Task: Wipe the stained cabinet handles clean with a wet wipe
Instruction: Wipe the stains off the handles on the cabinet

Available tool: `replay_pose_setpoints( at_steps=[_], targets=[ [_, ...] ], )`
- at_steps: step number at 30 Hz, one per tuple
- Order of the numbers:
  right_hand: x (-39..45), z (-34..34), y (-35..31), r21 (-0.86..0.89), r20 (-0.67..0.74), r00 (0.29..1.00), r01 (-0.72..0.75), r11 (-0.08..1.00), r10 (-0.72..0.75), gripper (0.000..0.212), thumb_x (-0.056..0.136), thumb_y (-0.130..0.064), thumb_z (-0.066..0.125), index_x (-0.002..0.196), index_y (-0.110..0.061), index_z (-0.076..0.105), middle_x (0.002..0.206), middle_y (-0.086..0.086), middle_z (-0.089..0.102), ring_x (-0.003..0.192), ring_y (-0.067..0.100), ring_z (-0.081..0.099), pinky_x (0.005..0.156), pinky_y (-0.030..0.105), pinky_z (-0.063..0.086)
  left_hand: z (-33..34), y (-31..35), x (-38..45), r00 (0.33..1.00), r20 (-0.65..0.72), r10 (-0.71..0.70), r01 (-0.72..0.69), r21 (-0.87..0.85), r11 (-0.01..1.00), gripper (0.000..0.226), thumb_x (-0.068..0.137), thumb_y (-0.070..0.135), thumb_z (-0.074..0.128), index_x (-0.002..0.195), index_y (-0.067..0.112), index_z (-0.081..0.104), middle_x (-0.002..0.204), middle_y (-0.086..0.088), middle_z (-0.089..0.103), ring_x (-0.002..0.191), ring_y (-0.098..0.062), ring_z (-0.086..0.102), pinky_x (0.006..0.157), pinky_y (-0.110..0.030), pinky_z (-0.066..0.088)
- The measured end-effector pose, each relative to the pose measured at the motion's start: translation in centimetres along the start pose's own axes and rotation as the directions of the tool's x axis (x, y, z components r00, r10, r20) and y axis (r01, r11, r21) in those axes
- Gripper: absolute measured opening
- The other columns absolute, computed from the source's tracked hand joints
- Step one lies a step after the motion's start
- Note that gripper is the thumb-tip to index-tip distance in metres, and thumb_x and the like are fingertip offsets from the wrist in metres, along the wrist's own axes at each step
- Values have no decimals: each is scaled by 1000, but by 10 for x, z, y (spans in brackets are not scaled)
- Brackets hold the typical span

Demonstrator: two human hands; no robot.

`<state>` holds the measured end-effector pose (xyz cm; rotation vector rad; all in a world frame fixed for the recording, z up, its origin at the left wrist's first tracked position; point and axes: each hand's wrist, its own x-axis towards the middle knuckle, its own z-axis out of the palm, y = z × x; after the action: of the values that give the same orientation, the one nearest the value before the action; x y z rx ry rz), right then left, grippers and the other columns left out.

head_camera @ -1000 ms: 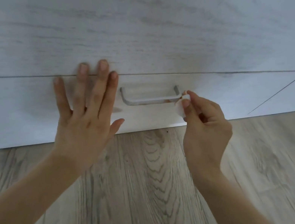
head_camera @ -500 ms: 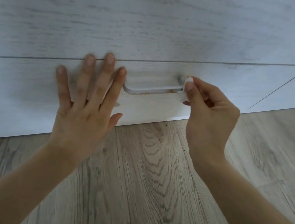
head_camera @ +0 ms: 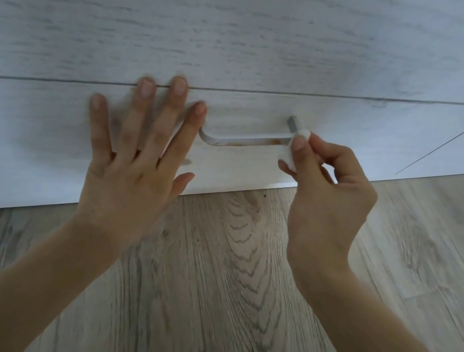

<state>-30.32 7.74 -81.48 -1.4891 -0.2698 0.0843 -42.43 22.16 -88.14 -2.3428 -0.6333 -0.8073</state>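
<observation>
1. The grip of the right hand is a tight pinch: thumb and forefinger curl round a small wad of wet wipe, pressed against the right end of the cabinet handle, just below its right post.
2. The left hand holds nothing; its fingers are straight and spread flat on the drawer front, the forefinger tip near the handle's left bend.
3. Progress, as I judge it: the wiping is under way but far from done. Brownish stains show along the underside of the bar, from near the left bend to beside the wipe.
4. Most of the wipe is hidden inside the fingers, so its dirtiness cannot be told.
5. Only this one handle is in view; other handles, if any, lie outside the frame. Below runs a wood-grain floor.
</observation>
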Motion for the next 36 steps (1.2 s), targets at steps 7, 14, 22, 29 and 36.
replay_pose_setpoints(
  at_steps=[7,14,22,29,36],
  targets=[
    [-1,6,-3,63,-10,999,-36,997,37,11,82,-18,71,87,-8,69,60,-20,58,66,1,65,68,16,55,1,0,2,1000,3,-2,1,51,999,100,89,54,58,154,10,-4,155,-13,-27,141,-32,-26,106,-63,8],
    [-2,0,-5,86,3,998,-64,994,64,5,82,-17,71,82,-12,70,57,-18,61,66,7,69,64,10,51,4,0,1,1000,-14,-2,3,79,997,99,88,54,58,154,11,-3,155,-13,-26,141,-32,-25,106,-62,6],
    [-12,6,-5,66,30,999,-27,997,25,5,81,-9,72,79,-14,71,59,-12,61,70,15,68,64,13,53,6,-3,0,998,-53,18,-14,86,996,97,87,51,61,154,11,3,157,-13,-21,143,-32,-22,110,-59,0],
    [-23,15,-1,58,85,996,-4,998,-1,2,81,-10,71,83,-11,70,65,-4,62,71,14,68,67,17,55,2,-8,-1,997,-63,42,-38,62,997,97,85,47,66,155,12,7,159,-11,-16,145,-30,-18,114,-55,-6],
    [-19,9,-1,55,-3,999,47,997,-47,7,85,-11,68,90,-13,65,73,-18,69,79,10,70,69,12,52,0,-17,-7,995,-30,98,-93,130,987,91,88,51,57,155,12,9,159,-12,-13,145,-31,-14,115,-53,0]
  ],
)
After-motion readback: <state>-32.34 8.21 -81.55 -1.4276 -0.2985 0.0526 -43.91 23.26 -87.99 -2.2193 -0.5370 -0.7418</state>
